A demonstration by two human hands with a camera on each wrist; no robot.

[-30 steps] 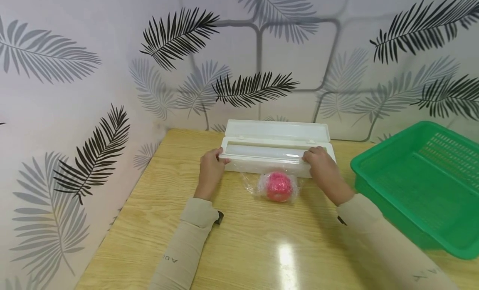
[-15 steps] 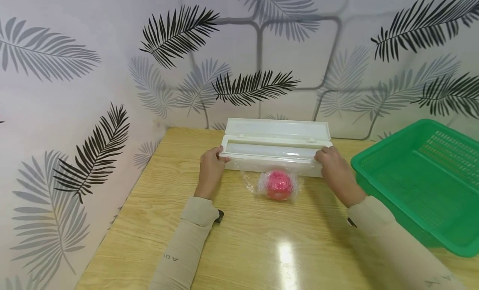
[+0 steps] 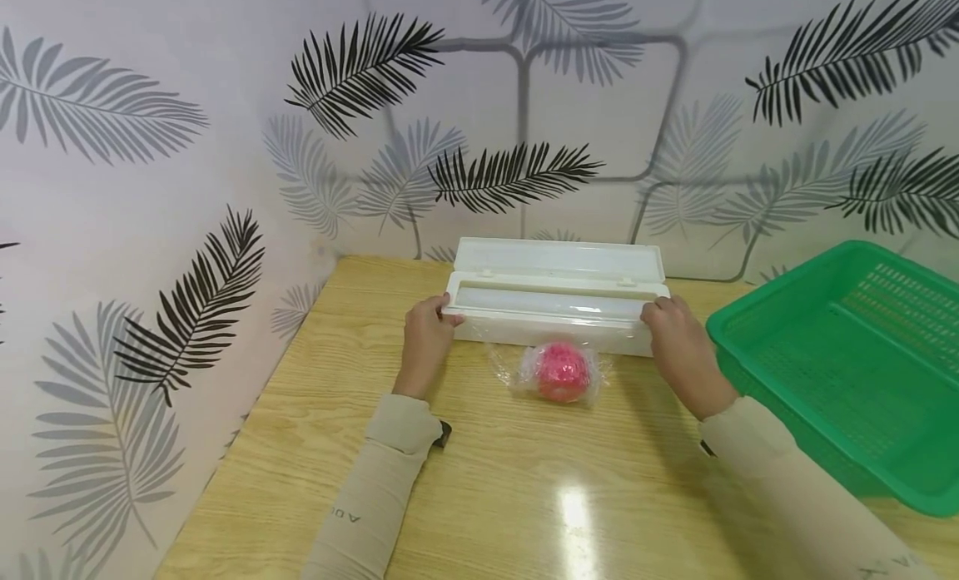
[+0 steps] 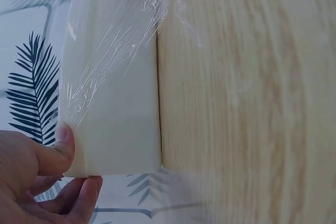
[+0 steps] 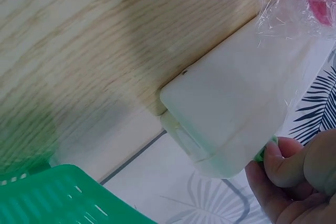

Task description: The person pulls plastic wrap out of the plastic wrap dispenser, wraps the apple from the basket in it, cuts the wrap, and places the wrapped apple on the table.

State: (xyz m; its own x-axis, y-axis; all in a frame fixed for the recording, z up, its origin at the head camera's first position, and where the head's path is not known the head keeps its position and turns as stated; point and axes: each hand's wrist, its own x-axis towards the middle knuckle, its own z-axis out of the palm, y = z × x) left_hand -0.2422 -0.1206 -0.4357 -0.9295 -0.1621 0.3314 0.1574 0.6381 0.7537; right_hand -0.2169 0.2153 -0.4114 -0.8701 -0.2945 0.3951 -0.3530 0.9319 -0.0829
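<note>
A long white cling film dispenser [image 3: 539, 332] lies on the table with its lid [image 3: 558, 255] raised and a film roll [image 3: 547, 300] inside. My left hand [image 3: 429, 347] grips its left end, the thumb on the front face in the left wrist view. At the right end, my right hand [image 3: 683, 355] pinches a small green piece [image 5: 259, 156] on the dispenser's edge, seen in the right wrist view; it looks like a slide cutter. Clear film [image 4: 113, 51] hangs over the front face. Just in front sits a round pink object [image 3: 563, 374] wrapped in crinkled film.
A green plastic basket [image 3: 772, 397] stands on the right, close to my right forearm. The wooden table [image 3: 479, 497] reaches back to a leaf-patterned wall [image 3: 569, 106] behind the dispenser.
My right hand has slid rightward along the dispenser's front edge to its right end, mostly in the first half second. The left hand and the wrapped pink object have stayed in place.
</note>
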